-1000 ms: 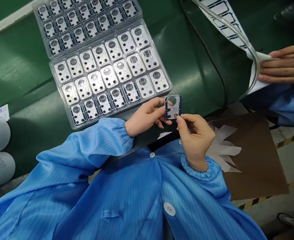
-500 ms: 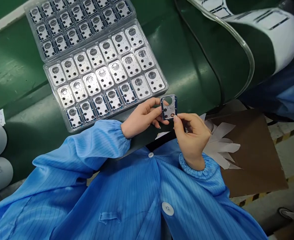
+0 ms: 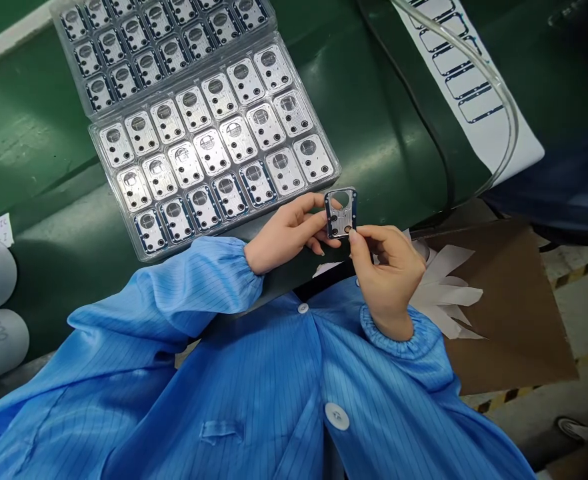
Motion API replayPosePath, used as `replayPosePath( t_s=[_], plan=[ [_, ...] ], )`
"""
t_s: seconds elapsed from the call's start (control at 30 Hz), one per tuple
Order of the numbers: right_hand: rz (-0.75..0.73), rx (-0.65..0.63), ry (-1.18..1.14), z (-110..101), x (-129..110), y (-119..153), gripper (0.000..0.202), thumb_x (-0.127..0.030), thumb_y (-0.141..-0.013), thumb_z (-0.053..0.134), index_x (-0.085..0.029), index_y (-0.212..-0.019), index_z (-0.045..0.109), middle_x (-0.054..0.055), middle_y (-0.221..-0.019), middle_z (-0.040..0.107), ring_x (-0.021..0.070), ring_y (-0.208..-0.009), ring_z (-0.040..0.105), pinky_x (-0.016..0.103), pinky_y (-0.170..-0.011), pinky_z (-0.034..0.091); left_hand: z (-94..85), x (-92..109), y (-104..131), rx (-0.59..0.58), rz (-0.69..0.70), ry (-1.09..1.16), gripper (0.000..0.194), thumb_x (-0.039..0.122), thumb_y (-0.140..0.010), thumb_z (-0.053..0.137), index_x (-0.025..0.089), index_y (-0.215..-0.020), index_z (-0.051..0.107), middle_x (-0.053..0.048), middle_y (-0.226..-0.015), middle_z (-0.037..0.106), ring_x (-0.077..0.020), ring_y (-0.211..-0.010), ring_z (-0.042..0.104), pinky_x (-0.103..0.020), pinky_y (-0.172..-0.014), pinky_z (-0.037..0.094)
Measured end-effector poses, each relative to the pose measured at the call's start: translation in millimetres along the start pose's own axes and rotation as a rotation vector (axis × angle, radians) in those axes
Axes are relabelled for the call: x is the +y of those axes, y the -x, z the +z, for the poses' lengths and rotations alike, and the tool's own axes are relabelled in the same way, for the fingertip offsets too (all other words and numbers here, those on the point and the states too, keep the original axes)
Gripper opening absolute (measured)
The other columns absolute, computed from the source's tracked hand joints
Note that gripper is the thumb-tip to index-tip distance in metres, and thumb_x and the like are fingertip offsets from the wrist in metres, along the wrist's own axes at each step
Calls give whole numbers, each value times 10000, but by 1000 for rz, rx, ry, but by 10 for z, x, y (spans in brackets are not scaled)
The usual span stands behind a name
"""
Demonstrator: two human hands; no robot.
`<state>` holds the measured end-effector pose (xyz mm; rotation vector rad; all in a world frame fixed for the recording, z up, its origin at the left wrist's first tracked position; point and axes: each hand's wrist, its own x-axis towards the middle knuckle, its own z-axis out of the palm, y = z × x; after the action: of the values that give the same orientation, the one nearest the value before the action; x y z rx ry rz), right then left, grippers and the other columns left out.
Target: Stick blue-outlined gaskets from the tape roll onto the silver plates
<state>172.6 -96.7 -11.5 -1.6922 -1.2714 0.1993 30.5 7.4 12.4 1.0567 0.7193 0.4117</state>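
Between my two hands is a small silver metal plate (image 3: 341, 217) with a dark blue border, one large round opening at its top and smaller holes near its bottom. My left hand (image 3: 294, 230) grips the plate's left edge, thumb in front and fingers behind. At the lower right corner my right hand (image 3: 389, 267) pinches it with thumb and forefinger. Just beyond my left hand lies a clear plastic tray (image 3: 119, 230) of similar plates in rows. Several plates in its nearest row, such as the blue-edged plate (image 3: 229, 197), have dark blue borders; the others look plain silver.
A second filled tray (image 3: 77, 87) adjoins the first at the back. On the green table (image 3: 334, 87), a black cable (image 3: 409, 93) and a clear hose (image 3: 507, 100) run near a white sheet of blue frame-shaped stickers (image 3: 504, 143). White strips lie over brown cardboard (image 3: 514, 320).
The white sticker sheet at the right, curled up before, now lies flat on the table. My hands hold the plate in the same way; the whole view has shifted slightly.
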Motion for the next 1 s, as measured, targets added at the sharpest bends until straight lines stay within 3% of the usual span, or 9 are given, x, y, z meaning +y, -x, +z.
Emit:
replayPosePath(
  t_s=[0.37,0.6,1.0],
  plan=[
    [-127,35,69,7,7,3,66,-186,-910,654,-217,-896,710,17,-804,746,149,-685,680,287,-628,551,0,2,-6,-14,1,6,289,381,-955,634,146,-1107,559,-54,-941,730,-124,-759,742,-163,-592,546],
    [-167,-52,118,-85,-3,17,172,-174,-937,584,-234,-1007,728,50,-924,778,197,-822,734,348,-765,593,1,1,-4,2,-5,19,311,393,-946,647,147,-1114,555,-54,-918,735,-131,-758,745,-167,-592,547],
    [-353,-15,263,-102,34,49,237,-93,-911,611,-160,-1110,722,86,-943,778,181,-822,749,274,-751,604,8,13,-10,17,-19,39,226,307,-980,603,135,-1120,554,-52,-903,738,-123,-736,743,-157,-572,532]
  ],
)
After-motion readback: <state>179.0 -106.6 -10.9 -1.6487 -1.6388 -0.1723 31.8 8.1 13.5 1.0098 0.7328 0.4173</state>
